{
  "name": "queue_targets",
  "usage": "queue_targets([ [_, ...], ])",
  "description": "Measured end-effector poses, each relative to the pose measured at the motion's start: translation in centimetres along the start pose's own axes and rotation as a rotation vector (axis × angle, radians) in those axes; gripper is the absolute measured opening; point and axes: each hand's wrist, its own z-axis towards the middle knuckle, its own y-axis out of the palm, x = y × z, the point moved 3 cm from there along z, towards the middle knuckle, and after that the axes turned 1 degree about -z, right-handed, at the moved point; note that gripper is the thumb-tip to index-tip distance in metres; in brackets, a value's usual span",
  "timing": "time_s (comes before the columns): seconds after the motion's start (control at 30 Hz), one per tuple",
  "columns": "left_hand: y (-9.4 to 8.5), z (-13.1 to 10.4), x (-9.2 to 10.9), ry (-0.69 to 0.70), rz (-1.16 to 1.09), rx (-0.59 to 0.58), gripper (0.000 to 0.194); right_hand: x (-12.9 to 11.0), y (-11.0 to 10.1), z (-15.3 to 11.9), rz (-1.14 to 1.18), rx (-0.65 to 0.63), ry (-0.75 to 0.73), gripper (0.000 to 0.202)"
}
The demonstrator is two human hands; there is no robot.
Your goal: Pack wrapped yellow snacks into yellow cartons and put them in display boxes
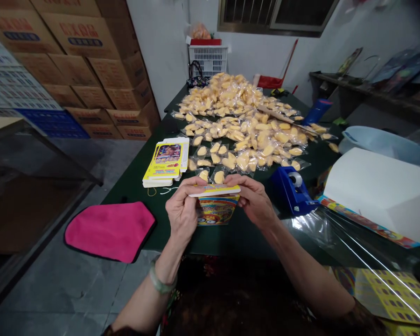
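Observation:
A small colourful box (217, 211) is upright near the table's front edge, its yellow-and-white top flap at the upper rim. My left hand (184, 210) grips the left end of that flap, thumb and fingers pressed together. On the right end, my right hand (255, 198) pinches the same box. Just beyond it lie clear packets with yellow pieces (219, 176), part of a large heap (234, 100). A stack of flat yellow cartons (166, 161) rests to the left of my hands. To the right stands a blue tape dispenser (292, 191).
A pink cloth (110, 231) hangs over the table's left edge. At right are a white-lined open box (378, 191), a pale blue basin (388, 144) and plastic film (315, 226). Brown cartons (80, 37) are piled at left; a white crate (208, 60) stands behind the table.

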Motion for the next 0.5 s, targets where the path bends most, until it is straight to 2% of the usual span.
queue_targets([
  [0.1, -0.2, -0.4, -0.1, -0.001, -0.028, 0.007, 0.015, -0.1, -0.3, -0.5, -0.050, -0.109, -0.072, 0.016],
  [0.23, -0.4, -0.5, 0.1, -0.031, -0.097, -0.078, 0.035, -0.4, -0.2, -0.7, -0.160, -0.095, -0.122, 0.022],
  [0.33, -0.6, -0.1, 0.8, -0.004, 0.025, -0.118, 0.023, -0.6, 0.1, -0.6, -0.195, -0.084, -0.130, 0.026],
  [0.4, -0.7, 0.6, 1.4, 0.038, 0.125, -0.195, 0.012, -0.7, 0.2, -0.6, -0.226, -0.093, -0.150, 0.024],
  [0.5, -0.7, 1.6, 2.2, 0.133, 0.280, -0.341, 0.015, -0.9, 0.2, -0.9, -0.359, -0.075, -0.218, 0.020],
])
